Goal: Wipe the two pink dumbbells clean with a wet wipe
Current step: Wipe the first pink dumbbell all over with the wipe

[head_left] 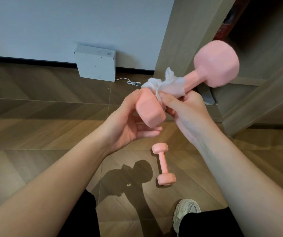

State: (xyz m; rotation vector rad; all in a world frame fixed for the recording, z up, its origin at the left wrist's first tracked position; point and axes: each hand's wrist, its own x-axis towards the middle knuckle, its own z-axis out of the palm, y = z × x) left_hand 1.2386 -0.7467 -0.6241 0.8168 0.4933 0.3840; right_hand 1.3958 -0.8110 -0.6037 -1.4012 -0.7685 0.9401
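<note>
Left hand [128,127]: we see it clamped on the near head of the held dumbbell [216,65], thumb on top and fingers curled beneath.
Right hand [187,112]: we see its fingers closed on the wipe [169,86], pinching it round the handle.
Held dumbbell: pink, up in the air between both hands. It slants from the near head at centre to the far head, which is up and to the right.
Wipe: white and crumpled, wrapped over the handle next to the near head. A loose tuft sticks up.
Floor dumbbell [163,164]: pink. We find it lying on the wooden floor [34,108] below the hands, nearer to us and apart from them.
Box [96,63]: grey-white, leaning against the far wall. We see a white cable [132,82] trailing from it to the right.
Shoe [186,212]: pale, at the near right by a black trouser leg.
Shadow: we see the hands and dumbbell cast dark on the floor, left of the floor dumbbell.
</note>
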